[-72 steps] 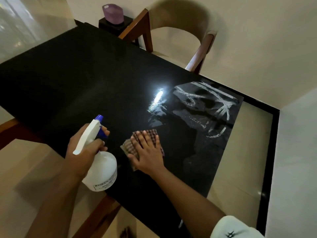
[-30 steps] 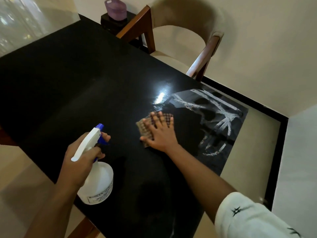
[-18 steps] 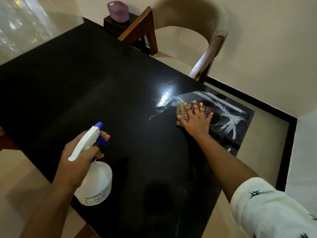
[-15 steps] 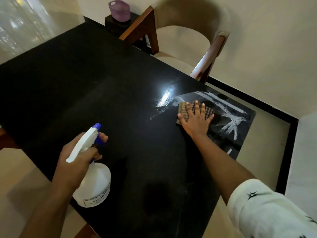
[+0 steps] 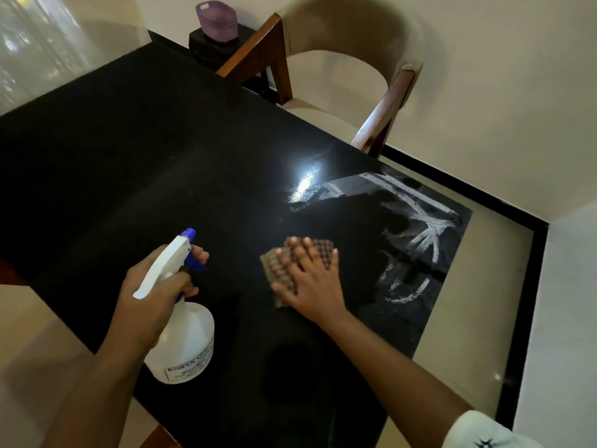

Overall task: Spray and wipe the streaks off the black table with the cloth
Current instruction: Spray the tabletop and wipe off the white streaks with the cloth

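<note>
Head view: a black table (image 5: 135, 163) is seen from above, filling the left and centre of the frame, with pale floor at 7 o'clock and 4 o'clock.
Far left: a glossy pale surface with blurred reflections is seen at 10 o'clock.
Left hand (image 5: 151, 295): it is wrapped round the neck of a white spray bottle (image 5: 184, 337) with a blue nozzle, one finger laid at the trigger; the bottle is held at 7 o'clock over the table's near edge, and whether its base touches the top cannot be told.
Purple container (image 5: 215, 21): it is set on a small dark stand at 12 o'clock, just beyond the table's far edge.
Chair (image 5: 339, 76): a cream seat and curved back on a brown wooden frame are seen at 1 o'clock, drawn up beside the table's far side.
Right hand (image 5: 310, 282): it is pressed flat, fingers spread, on a checked cloth (image 5: 281, 270) that lies on the tabletop just right of centre.
Glare: a bright reflection is seen on the top at 1 o'clock from the cloth.
Streaks (image 5: 416, 227): white smears are left at 3 o'clock, near the table's right end, apart from the cloth.
Right edge: cream walls and a black floor border are seen.
Change: half a second ago the cloth was held up among the streaks; it has been drawn back toward the person, while the bottle has stayed in place.
</note>
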Action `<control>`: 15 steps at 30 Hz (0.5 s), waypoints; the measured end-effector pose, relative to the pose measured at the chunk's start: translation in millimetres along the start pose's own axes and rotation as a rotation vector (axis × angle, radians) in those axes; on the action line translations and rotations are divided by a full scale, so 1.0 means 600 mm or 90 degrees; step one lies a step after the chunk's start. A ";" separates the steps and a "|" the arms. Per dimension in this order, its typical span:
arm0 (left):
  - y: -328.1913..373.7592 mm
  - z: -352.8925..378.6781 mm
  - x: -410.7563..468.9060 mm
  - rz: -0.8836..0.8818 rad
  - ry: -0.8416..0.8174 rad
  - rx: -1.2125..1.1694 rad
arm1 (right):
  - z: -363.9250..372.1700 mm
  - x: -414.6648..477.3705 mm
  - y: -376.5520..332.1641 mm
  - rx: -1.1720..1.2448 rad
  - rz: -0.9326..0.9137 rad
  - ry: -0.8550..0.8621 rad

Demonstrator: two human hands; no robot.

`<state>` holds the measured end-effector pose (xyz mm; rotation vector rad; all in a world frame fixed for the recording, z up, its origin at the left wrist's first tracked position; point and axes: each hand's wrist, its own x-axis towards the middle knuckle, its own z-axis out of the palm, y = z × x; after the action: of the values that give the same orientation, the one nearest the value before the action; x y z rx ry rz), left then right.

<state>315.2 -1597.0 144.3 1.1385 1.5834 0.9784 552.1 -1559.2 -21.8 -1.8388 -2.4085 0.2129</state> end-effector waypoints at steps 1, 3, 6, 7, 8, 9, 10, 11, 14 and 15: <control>0.002 0.000 0.001 0.003 0.001 0.001 | -0.008 0.015 0.026 0.000 0.057 -0.002; 0.005 -0.001 0.002 0.009 0.001 0.000 | -0.026 0.043 0.083 -0.009 0.170 -0.007; 0.007 -0.003 0.002 0.009 -0.005 0.004 | -0.047 0.078 0.135 -0.008 0.302 -0.022; 0.006 -0.004 0.002 0.006 -0.003 0.004 | -0.046 0.087 0.132 -0.007 0.327 -0.019; 0.005 -0.005 0.003 0.002 -0.001 0.004 | -0.043 0.093 0.119 -0.007 0.335 -0.013; 0.005 -0.005 0.003 -0.002 0.000 0.003 | -0.040 0.096 0.099 -0.003 0.319 -0.011; 0.005 -0.004 0.004 -0.003 0.002 0.003 | -0.033 0.099 0.074 0.005 0.276 -0.014; 0.006 -0.003 0.006 -0.002 0.003 0.004 | -0.027 0.102 0.047 0.011 0.213 -0.018; 0.010 0.001 0.012 -0.007 0.005 0.009 | -0.013 0.110 -0.018 0.015 0.021 -0.049; 0.011 0.002 0.014 -0.008 0.007 0.009 | -0.011 0.120 -0.024 0.018 -0.012 -0.062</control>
<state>316.4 -1587.1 148.1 1.1339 1.6072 0.9689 520.8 -1493.3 -12.7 -1.8341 -2.4718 0.3414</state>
